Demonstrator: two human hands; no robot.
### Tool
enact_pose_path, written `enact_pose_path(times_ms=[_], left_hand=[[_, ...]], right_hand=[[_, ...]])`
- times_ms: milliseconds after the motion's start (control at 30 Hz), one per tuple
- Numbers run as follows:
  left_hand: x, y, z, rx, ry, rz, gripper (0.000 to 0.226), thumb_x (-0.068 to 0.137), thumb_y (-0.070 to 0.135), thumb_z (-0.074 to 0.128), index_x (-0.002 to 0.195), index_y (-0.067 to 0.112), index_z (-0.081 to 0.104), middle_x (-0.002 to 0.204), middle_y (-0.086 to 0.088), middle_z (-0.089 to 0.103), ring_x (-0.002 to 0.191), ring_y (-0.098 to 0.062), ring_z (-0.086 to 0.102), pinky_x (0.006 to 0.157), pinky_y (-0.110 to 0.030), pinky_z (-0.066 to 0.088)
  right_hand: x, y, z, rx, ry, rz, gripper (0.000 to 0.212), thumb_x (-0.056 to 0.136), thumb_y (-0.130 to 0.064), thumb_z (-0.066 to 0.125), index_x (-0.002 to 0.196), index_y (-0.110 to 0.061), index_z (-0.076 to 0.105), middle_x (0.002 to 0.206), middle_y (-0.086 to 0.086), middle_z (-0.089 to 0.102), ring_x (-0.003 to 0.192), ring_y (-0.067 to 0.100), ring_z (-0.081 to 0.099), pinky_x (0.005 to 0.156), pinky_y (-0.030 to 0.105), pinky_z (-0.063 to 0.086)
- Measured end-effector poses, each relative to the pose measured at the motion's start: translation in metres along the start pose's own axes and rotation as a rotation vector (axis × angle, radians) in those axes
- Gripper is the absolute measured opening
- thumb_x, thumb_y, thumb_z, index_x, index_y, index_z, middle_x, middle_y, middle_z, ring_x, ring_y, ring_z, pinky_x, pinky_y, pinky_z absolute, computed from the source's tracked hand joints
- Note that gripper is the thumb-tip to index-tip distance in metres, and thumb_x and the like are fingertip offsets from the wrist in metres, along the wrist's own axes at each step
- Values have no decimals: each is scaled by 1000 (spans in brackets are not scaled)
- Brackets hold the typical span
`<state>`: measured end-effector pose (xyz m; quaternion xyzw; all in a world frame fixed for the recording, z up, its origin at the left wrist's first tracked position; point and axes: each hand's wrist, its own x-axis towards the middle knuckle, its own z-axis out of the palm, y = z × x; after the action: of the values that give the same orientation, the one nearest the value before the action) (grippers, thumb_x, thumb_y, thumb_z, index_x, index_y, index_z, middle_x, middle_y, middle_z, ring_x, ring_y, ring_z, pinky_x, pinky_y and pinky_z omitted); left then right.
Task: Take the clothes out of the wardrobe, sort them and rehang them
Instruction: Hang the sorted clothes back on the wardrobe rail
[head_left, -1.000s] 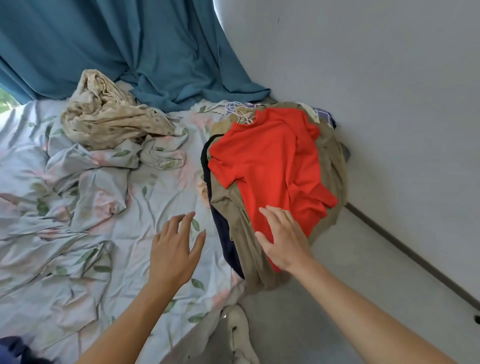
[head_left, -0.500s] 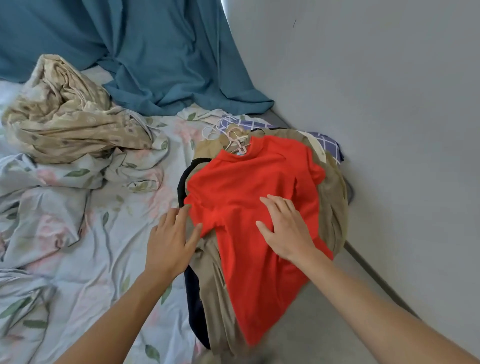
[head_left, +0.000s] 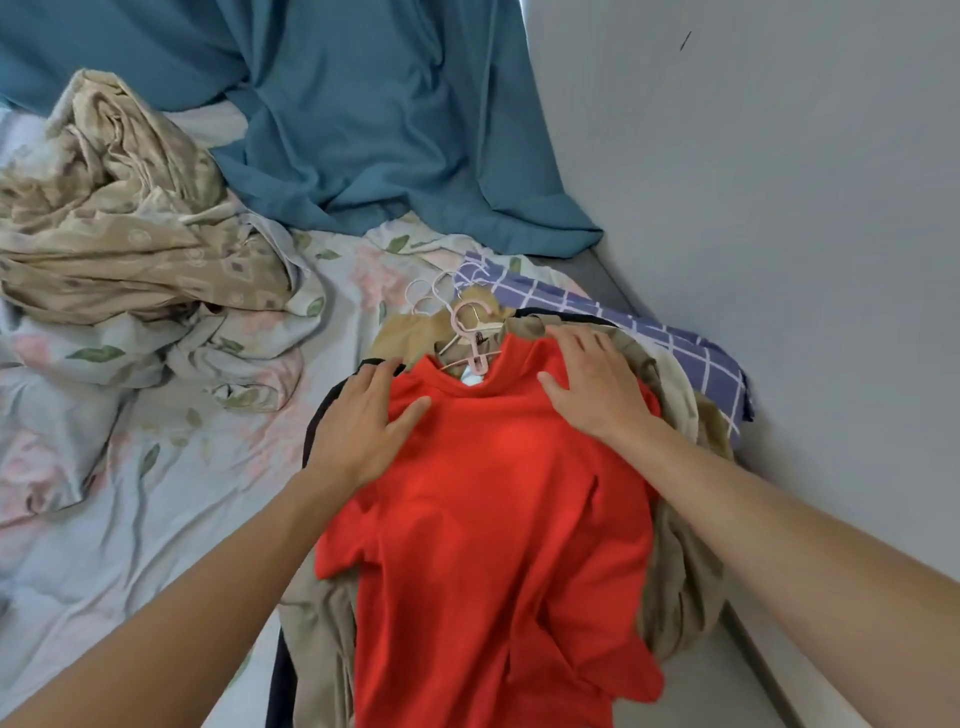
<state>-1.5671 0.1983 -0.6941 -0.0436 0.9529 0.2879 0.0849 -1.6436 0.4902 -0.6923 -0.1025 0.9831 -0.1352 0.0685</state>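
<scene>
A red T-shirt (head_left: 493, 519) lies on top of a pile of clothes at the bed's right edge, still on a pink hanger (head_left: 470, 332). Under it are khaki garments (head_left: 680, 571), a dark one (head_left: 317, 415) and a blue checked one (head_left: 691, 353). White hanger hooks (head_left: 426, 291) stick out at the pile's top. My left hand (head_left: 363, 421) rests flat on the shirt's left shoulder, fingers straight. On the right shoulder my right hand (head_left: 592, 384) lies flat too, fingers spread.
The bed carries a floral sheet (head_left: 156, 493) and a crumpled beige patterned cloth (head_left: 119, 223) at the left. A teal curtain (head_left: 374, 119) hangs behind and drapes onto the bed. A grey wall (head_left: 779, 208) stands close on the right, with floor below it.
Both hands have slid up the red shirt from its lower part to the shoulders near the collar. The view has moved closer to the pile.
</scene>
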Motion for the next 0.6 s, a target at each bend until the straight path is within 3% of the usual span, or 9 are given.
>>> enact_pose_path(times_ms=[100,233,367,467,533,600], left_hand=[[30,7,22,56,-67,-86,70,100,63,50,156,22,39,145,-7,52,139,-29,46,108,-49,44],[31,10,45,111,-108,-137,81,92,68,51,157,21,38,125,-8,52,127,-32,49,102,-50,47],[25,17,51,185,-34,-142,74,85,74,41,133,18,53,115,-4,54,118,-30,53,92,-52,51],[32,24,46,171,12,-179,65,87,70,46,123,18,58,115,-4,53,114,-32,53,94,-50,49],[43,27,44,102,31,-219,61,92,59,62,136,18,54,128,-9,50,125,-34,49,101,-49,46],[55,28,43,50,-31,-282,74,92,53,71,150,15,43,141,-14,48,135,-37,45,109,-47,41]], right_hand=[[18,14,6,-21,-117,-25,50,97,-43,59,141,-23,48,140,4,56,132,29,52,106,50,46],[23,28,10,-28,-168,-87,33,101,-42,56,123,-19,49,121,5,65,111,33,64,89,47,48],[24,47,0,14,-133,-135,21,101,-39,55,104,-19,47,105,3,67,94,33,67,75,44,50],[33,55,-7,-6,-74,-158,24,98,-43,57,99,-19,51,100,0,63,93,29,63,77,46,53],[40,57,-6,-65,-29,-191,26,95,-43,61,95,-18,56,103,1,55,98,26,54,83,46,50],[47,58,-2,-94,-15,-197,26,92,-42,66,94,-17,60,110,2,50,105,27,48,88,47,47]])
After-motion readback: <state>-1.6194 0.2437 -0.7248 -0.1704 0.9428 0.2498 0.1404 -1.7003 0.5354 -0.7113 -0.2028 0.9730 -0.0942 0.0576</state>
